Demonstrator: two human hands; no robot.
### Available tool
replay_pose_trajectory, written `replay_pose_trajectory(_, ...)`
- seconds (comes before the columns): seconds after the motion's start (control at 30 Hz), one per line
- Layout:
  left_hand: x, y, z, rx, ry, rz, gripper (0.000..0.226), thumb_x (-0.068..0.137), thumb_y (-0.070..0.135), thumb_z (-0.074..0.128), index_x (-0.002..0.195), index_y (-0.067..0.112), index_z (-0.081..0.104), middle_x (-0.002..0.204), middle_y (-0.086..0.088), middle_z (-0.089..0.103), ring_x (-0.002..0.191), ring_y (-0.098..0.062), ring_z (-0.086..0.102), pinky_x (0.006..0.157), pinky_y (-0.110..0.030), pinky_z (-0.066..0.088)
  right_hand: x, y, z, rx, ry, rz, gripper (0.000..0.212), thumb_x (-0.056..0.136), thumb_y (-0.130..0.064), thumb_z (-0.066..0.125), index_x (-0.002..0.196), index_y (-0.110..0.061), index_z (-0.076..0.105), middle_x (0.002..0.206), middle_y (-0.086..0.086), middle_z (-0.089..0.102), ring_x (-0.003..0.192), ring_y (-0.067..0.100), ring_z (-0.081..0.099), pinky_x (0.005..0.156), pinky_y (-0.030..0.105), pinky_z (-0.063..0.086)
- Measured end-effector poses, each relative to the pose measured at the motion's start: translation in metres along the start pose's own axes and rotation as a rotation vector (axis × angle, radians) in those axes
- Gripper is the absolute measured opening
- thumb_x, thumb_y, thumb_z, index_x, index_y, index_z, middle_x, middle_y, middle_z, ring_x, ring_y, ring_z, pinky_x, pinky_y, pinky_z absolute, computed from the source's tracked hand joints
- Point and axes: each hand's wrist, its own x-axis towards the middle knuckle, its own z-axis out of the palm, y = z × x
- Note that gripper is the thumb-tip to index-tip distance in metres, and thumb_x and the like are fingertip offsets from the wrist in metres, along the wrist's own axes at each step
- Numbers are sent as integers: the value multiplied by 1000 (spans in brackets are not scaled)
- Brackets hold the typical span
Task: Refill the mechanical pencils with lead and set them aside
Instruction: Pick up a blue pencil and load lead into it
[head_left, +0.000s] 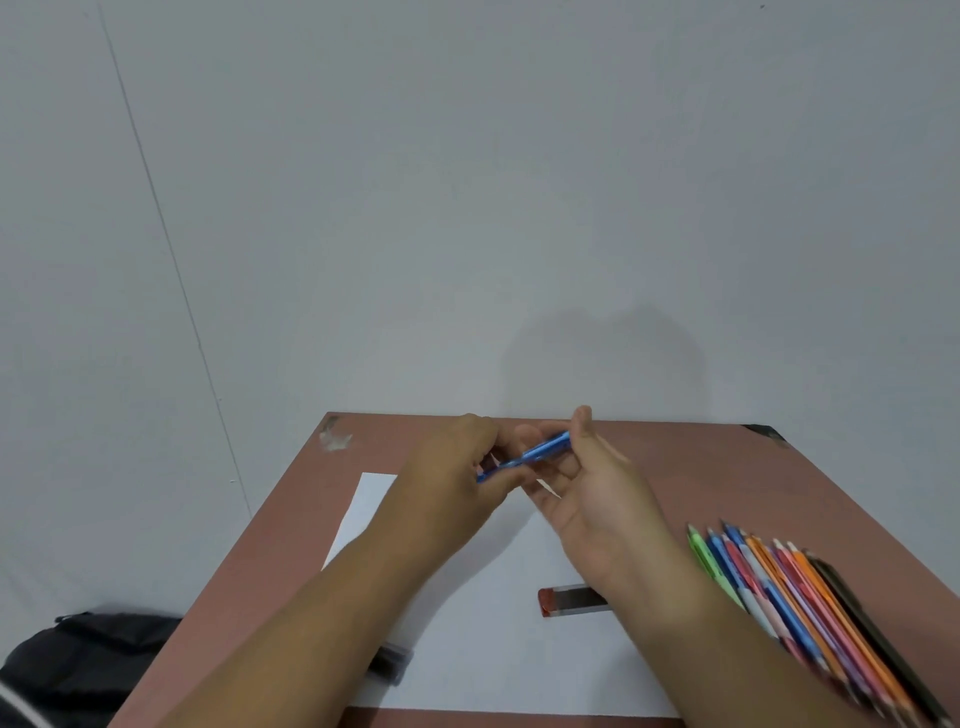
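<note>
Head view: a lead case (569, 601) with a red cap lies on the white paper (493, 623) on the brown bench (701, 467), its contents not discernible; a second dark case (390, 662) sits partly under the left forearm. Both hands hold a blue mechanical pencil (530, 457) above the paper. The left hand (462, 467) has its fingers curled round the lower end, and the right hand (582, 483) pinches the upper end. Its long axis runs lower-left to upper-right. A row of coloured pencils (795, 613) lies at the right.
</note>
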Motion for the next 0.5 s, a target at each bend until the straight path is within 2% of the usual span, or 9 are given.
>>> replay_pose_trajectory(0.1, -2, 4, -1, -156, -16, -117, 18, 85, 49, 73, 83, 33, 65, 76, 14, 64, 75, -5, 60, 63, -15, 45, 3, -7, -1, 277, 44, 16, 44, 101, -53, 48, 93, -11, 61, 79, 9, 68, 74, 24, 70, 77, 40, 59)
replay_pose_trajectory(0.17, -2, 8, -3, -302, -46, -243, 37, 84, 66, 57, 82, 31, 68, 75, 11, 67, 69, -8, 62, 61, -22, 50, 5, -13, -4, 451, 67, 14, 45, 102, -55, 46, 84, -14, 55, 64, 4, 51, 55, 18, 56, 73, 38, 58)
replay_pose_trajectory(0.2, -2, 10, -4, -373, -61, -288, 45, 83, 69, 50, 82, 29, 71, 74, 8, 69, 67, -9, 63, 60, -26, 52, 7, -15, -6, 532, 64, 13, 46, 103, -54, 45, 81, -15, 53, 61, 2, 45, 51, 15, 48, 65, 34, 55)
replay_pose_trajectory(0.27, -1, 12, -6, -505, -105, -348, 58, 87, 69, 42, 86, 22, 76, 73, 0, 70, 65, -15, 63, 59, -29, 51, 11, -18, -13, 642, 18, 13, 47, 105, -52, 42, 75, -16, 49, 62, 0, 38, 50, 14, 37, 53, 27, 42)
replay_pose_trajectory(0.33, -2, 13, -8, -621, -175, -386, 69, 91, 70, 36, 92, 17, 79, 72, -6, 68, 64, -19, 60, 59, -31, 48, 14, -19, -19, 676, -34, -4, 44, 103, -45, 40, 71, -16, 47, 65, 0, 37, 52, 14, 33, 52, 27, 34)
replay_pose_trajectory(0.4, -3, 13, -7, -690, -238, -406, 77, 91, 77, 30, 93, 18, 80, 73, -7, 67, 65, -20, 58, 61, -32, 46, 14, -19, -22, 700, -68, -27, 39, 98, -39, 38, 69, -15, 45, 66, 0, 36, 53, 15, 31, 53, 28, 31)
replay_pose_trajectory(0.5, -2, 14, -7, -736, -279, -414, 86, 79, 85, 27, 91, 19, 80, 75, -9, 67, 64, -21, 57, 62, -33, 46, 13, -20, -23, 727, -99, -44, 34, 94, -35, 37, 67, -15, 44, 65, 0, 36, 54, 15, 30, 53, 28, 30)
